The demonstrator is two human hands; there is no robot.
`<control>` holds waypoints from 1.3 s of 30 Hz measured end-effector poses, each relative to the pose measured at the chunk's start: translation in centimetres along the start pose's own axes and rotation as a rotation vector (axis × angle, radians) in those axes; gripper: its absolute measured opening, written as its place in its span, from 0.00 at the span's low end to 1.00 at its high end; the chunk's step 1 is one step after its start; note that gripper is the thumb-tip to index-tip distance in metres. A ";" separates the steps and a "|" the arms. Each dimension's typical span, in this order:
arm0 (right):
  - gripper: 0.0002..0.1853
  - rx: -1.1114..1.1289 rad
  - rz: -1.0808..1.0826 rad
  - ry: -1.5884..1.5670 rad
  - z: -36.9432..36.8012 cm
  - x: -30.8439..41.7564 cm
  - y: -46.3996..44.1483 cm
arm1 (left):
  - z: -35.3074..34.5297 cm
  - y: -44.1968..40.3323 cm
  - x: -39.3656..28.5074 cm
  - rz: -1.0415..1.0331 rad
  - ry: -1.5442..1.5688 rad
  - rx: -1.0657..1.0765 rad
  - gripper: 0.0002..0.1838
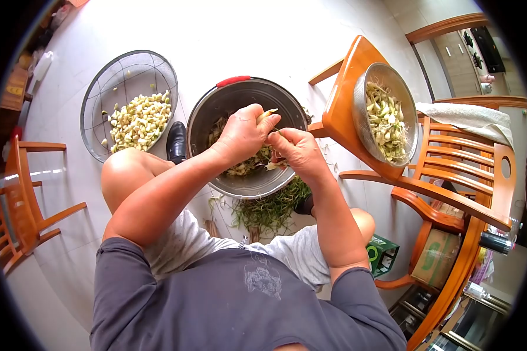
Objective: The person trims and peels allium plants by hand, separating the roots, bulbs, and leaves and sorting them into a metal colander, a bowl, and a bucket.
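My left hand [240, 133] is closed over a large dark metal pot [200, 111] with a red grip on its rim. A slim, pale yellowish piece [267, 114], possibly a bulb or a small handle, sticks out between its thumb and fingers. Touching or nearly touching it, my right hand [300, 153] has thumb and fingers pinched together; what they hold is hidden. Below both hands, whitish trimmings and bulbs [249, 166] lie in the pot.
Trimmed pale bulbs [139, 121] fill part of a round mesh basket [93, 111] at left. A metal colander [362, 126] of rooted bulbs [386, 124] sits on a wooden chair [336, 105]. Green leaves [269, 209] lie below the pot. Another chair [32, 193] stands left.
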State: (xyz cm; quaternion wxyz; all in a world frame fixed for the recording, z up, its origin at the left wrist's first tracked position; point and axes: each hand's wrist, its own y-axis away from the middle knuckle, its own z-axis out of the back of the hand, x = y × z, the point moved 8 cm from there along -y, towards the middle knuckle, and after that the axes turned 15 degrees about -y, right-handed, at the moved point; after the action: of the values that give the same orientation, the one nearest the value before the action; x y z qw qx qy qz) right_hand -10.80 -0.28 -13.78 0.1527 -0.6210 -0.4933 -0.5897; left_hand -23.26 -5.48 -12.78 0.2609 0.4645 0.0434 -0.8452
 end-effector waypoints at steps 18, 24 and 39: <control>0.02 0.141 0.531 0.006 -4.3 6.0 4.3 | -2.1 -1.1 2.7 0.343 0.525 0.186 0.17; 0.06 -0.054 0.204 0.012 -0.4 2.0 2.0 | -1.1 -2.2 4.5 0.533 0.884 0.159 0.17; 0.09 -0.093 -0.043 -0.403 1.7 -3.3 1.0 | 1.3 -2.6 -3.3 0.192 1.010 0.395 0.19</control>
State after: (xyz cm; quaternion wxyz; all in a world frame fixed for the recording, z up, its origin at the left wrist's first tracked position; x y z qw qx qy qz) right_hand -8.39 -0.84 -16.77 0.0095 -0.7221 -0.4991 -0.4790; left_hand -24.07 -2.33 -9.81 0.1914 0.8542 -0.0388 -0.4819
